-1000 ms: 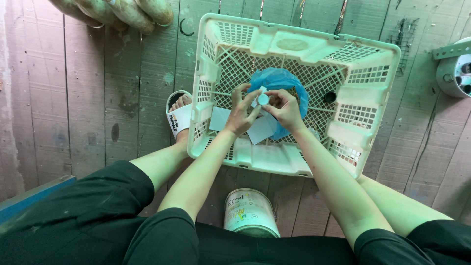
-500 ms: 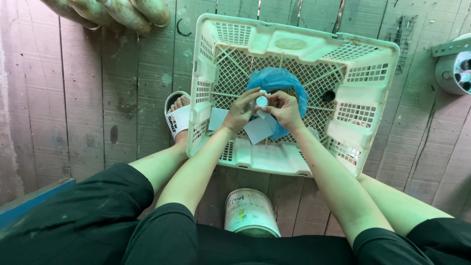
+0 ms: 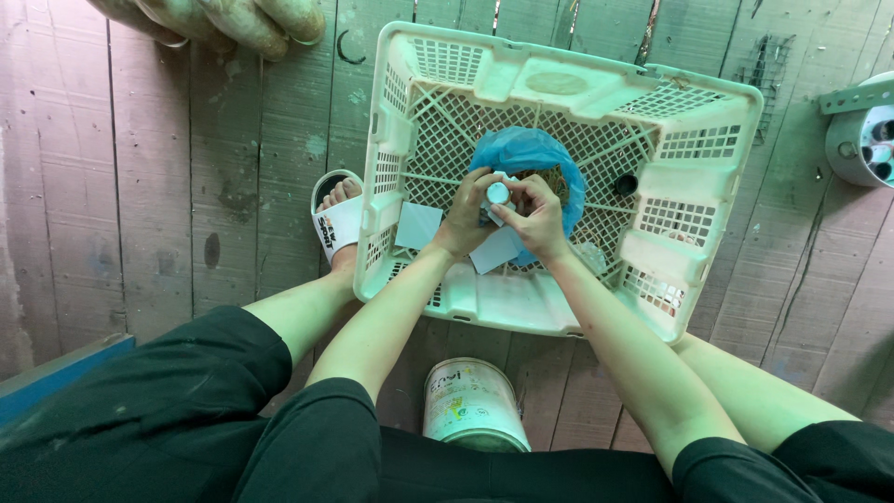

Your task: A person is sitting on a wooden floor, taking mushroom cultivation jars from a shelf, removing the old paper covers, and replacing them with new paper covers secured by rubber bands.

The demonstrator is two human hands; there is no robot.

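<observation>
Pinching a small bottle over a plastic crate

Seen from above, left to right across plank flooring (image 3: 140, 186): a foot in a white sandal (image 3: 337, 224) beside the pale lattice crate (image 3: 559, 79). Inside the crate, flat white cards (image 3: 418, 225) on the mesh floor. At the centre, left hand (image 3: 467, 219) and right hand (image 3: 535, 216) closed together, fingertips gripping one small white-capped bottle (image 3: 498, 193), raised just above a blue bag (image 3: 531, 154) lying in the crate. Below, between the knees, a tin can (image 3: 472, 402) upright on the boards. At far right, a round grey fitting (image 3: 861, 140) at the frame's edge, well apart from the crate.
</observation>
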